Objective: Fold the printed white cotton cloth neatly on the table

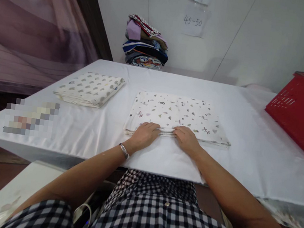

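A folded white cloth [177, 113] with small plant-like prints lies flat in front of me, its layers showing along the near edge. My left hand [146, 133] grips that edge left of the middle, fingers on top and thumb out of sight. Close beside it, my right hand [187, 139] is closed on the same edge, a short gap between the two. Toward the back left rests a second folded cloth [89, 88], white with grey heart-like prints, apart from both hands.
White fabric covers the table [247, 156]. A red basket [300, 111] stands at the right edge. Against the back wall is a pile of folded textiles [146, 44]. A blurred-out item [31, 117] lies at the left. Purple curtain [39, 32] hangs beyond the table's left side.
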{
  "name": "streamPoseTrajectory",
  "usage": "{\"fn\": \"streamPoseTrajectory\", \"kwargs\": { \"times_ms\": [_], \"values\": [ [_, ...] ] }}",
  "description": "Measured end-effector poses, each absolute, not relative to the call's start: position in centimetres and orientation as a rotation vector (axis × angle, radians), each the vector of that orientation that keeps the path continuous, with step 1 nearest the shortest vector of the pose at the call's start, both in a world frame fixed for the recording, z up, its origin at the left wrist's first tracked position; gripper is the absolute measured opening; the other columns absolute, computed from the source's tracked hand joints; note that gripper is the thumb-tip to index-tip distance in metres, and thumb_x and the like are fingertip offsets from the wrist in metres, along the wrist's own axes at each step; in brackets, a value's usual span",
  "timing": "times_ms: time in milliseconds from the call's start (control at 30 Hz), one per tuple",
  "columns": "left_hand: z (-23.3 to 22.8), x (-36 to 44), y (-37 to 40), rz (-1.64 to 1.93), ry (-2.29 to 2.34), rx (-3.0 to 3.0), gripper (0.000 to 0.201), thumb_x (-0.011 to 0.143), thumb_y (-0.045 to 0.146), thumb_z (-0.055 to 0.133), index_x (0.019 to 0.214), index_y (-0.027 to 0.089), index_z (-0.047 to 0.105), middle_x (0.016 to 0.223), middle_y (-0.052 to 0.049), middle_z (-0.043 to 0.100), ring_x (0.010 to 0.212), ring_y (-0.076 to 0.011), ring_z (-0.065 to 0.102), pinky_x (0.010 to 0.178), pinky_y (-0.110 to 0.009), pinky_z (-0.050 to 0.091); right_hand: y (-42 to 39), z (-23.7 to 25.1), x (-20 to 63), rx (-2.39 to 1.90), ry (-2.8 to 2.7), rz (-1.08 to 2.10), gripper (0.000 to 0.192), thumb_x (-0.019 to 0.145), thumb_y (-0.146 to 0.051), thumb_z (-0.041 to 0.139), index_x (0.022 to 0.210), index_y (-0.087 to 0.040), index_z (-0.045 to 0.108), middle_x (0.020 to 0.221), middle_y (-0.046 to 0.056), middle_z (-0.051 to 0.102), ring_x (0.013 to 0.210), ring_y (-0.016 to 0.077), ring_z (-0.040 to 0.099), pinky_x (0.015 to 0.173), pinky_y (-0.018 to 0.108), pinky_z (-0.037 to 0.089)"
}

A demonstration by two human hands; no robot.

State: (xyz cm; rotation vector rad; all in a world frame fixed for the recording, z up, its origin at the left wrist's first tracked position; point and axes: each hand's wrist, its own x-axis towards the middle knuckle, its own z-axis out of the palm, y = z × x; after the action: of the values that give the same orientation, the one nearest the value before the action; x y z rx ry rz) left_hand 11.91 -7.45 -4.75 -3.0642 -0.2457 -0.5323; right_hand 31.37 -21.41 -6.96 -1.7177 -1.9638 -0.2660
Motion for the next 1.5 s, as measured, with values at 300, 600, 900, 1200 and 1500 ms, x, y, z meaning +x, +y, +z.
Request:
{"fn": "streamPoseTrajectory", "kwargs": {
  "times_ms": [300, 600, 900, 1200, 1500],
  "values": [
    [-4.8, 12.5, -7.1, -0.662, -0.317, -3.057, 0.026, 0.094, 0.024, 0.038, 0.095, 0.016, 0.063, 0.107, -0.008, 0.065, 0.094, -0.0202, 0.059, 0.077, -0.035, 0.046, -21.6, -6.5, 31.0, -1.741, -1.92, -0.18, 0.027, 0.089, -0.02, 0.047, 0.114, -0.019, 0.056, 0.106, 0.011, 0.065, 0.095, 0.0248, 0.057, 0.081, 0.04, 0.046],
    [-4.9, 12.3, -7.0, -0.618, -0.236, -2.994, 0.023, 0.091, 0.015, 0.04, 0.096, 0.016, 0.062, 0.108, -0.008, 0.066, 0.089, -0.0193, 0.061, 0.077, -0.035, 0.046, -21.2, -7.4, 31.3, -1.738, -1.889, -0.296, 0.026, 0.09, -0.012, 0.04, 0.108, -0.019, 0.058, 0.105, 0.009, 0.066, 0.093, 0.0221, 0.059, 0.082, 0.038, 0.047],
    [-5.0, 12.4, -7.2, -0.446, -0.071, -3.039, 0.031, 0.095, 0.021, 0.033, 0.103, 0.019, 0.063, 0.136, -0.006, 0.05, 0.119, -0.0218, 0.047, 0.092, -0.038, 0.041, -21.1, -7.3, 31.6, -1.674, -1.984, -0.43, 0.021, 0.087, -0.009, 0.044, 0.089, -0.017, 0.063, 0.102, 0.01, 0.067, 0.092, 0.0212, 0.06, 0.077, 0.035, 0.048],
    [-4.6, 14.4, -7.9, -0.476, -0.118, -3.086, 0.032, 0.095, 0.019, 0.031, 0.1, 0.017, 0.062, 0.132, -0.005, 0.052, 0.114, -0.0204, 0.048, 0.089, -0.037, 0.04, -20.7, -7.3, 31.6, -1.631, -1.952, -0.518, 0.025, 0.089, -0.01, 0.043, 0.089, -0.016, 0.067, 0.1, 0.01, 0.068, 0.085, 0.0197, 0.06, 0.073, 0.033, 0.048],
    [-4.4, 13.9, -8.1, -0.713, -0.141, -3.301, 0.017, 0.086, 0.015, 0.044, 0.091, 0.017, 0.06, 0.122, -0.009, 0.054, 0.119, -0.0226, 0.046, 0.098, -0.043, 0.04, -21.3, -6.6, 31.0, -1.588, -2.003, -0.381, 0.02, 0.087, -0.016, 0.049, 0.1, -0.015, 0.064, 0.109, 0.012, 0.064, 0.097, 0.022, 0.056, 0.081, 0.035, 0.047]
  ]
}}
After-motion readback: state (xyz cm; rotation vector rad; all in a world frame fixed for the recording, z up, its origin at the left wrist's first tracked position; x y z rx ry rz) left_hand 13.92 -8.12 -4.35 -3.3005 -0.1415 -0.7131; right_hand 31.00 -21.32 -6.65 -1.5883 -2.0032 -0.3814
